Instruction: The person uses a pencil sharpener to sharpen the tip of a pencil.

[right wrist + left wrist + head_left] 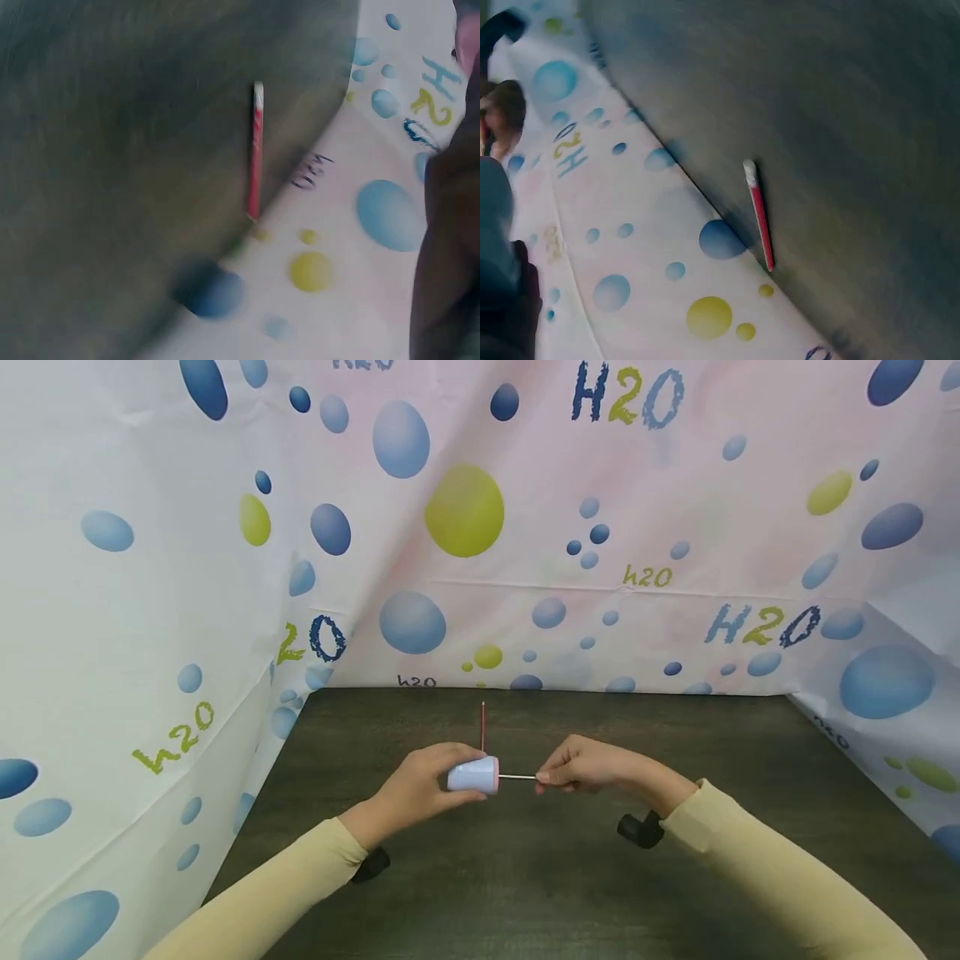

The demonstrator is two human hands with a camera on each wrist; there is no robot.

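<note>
A small light-blue cylinder with a pink end lies sideways in my left hand, gripped between the thumb and fingers. In the left wrist view the blue body shows at the left edge. From the pink end a thin pencil-like stick reaches across to my right hand, which pinches its other end with thumb and fingertips. Both hands are over the middle of the table. The right wrist view catches part of the pink end beside the dark, blurred right hand.
Beyond the hands, a red pencil with a whitish end lies on the dark table. White sheeting printed with blue and green bubbles stands behind the table and along its sides. Black devices sit at both wrists.
</note>
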